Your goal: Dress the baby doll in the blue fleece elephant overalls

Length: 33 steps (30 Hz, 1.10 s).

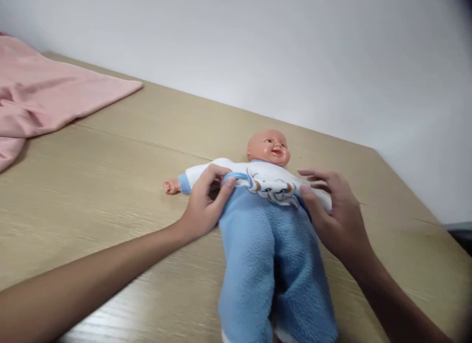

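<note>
A baby doll [269,147] lies on its back on the wooden table [121,200], its head away from me. It wears a white top with blue cuffs and fuzzy blue pants [250,234] with a white animal face at the chest. My left hand [208,198] pinches the pants' blue upper edge between thumb and fingers, beside the doll's sleeve. At the other side, my right hand [337,210] has its fingers apart over the second sleeve. Its thumb rests by the pants' edge. The doll's hand on that side is hidden.
A pink cloth [62,94] lies creased on the table at the far left. Behind the table rises a white wall [236,52]. A thin seam crosses the tabletop. Something dark [460,234] shows past the table's right edge.
</note>
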### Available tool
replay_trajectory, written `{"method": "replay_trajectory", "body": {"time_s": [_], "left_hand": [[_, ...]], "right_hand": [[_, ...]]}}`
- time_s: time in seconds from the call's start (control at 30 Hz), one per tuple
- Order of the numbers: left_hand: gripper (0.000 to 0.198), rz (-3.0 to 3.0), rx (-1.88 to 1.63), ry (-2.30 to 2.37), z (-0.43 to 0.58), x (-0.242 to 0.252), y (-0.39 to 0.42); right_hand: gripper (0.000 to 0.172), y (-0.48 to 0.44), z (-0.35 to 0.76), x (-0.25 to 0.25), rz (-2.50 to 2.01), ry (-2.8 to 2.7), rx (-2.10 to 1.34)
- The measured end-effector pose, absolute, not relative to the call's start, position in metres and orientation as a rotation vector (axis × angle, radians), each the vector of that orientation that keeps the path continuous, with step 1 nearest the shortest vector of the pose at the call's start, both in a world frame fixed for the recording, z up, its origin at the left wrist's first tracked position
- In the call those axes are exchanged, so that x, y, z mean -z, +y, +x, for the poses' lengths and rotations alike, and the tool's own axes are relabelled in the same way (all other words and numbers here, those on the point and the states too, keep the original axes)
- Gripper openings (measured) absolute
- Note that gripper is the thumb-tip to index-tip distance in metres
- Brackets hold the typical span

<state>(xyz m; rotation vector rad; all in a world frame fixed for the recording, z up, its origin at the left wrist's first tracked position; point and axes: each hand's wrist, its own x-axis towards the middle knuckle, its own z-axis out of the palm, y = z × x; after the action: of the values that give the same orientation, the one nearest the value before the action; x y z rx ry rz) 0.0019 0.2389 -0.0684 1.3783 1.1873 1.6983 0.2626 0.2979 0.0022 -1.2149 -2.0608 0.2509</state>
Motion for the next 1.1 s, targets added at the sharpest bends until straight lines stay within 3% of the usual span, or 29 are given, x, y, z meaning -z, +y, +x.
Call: {"method": "replay_trajectory", "body": {"time_s": [0.2,0.4,0.5,0.67,0.93,1.1], "left_hand": [[0.016,1.583,-1.780,1.231,-0.002,0.064,0.231],[0.016,1.639,-1.788,1.219,0.000,0.067,0.228],[0.016,1.589,-1.777,1.268,0.001,0.071,0.229],[0.018,1.544,-1.742,1.073,0.001,0.080,0.230],[0.011,1.897,-1.760,0.846,-0.007,0.081,0.229],[0.023,1.833,-1.953,0.705,-0.001,0.085,0.228]], "right_hand": [[0.014,0.336,0.174,-0.047,-0.714,-2.602,-0.360],[0.035,0.384,0.096,-0.031,-0.232,-3.119,-0.607],[0.032,0.393,0.080,-0.023,-0.140,-3.343,-0.543],[0.030,0.392,0.101,-0.034,-0.268,-3.060,-0.427],[0.028,0.380,0.165,-0.037,-0.492,-2.611,-0.945],[0.024,0.381,0.180,-0.013,-0.405,-2.486,-1.136]]}}
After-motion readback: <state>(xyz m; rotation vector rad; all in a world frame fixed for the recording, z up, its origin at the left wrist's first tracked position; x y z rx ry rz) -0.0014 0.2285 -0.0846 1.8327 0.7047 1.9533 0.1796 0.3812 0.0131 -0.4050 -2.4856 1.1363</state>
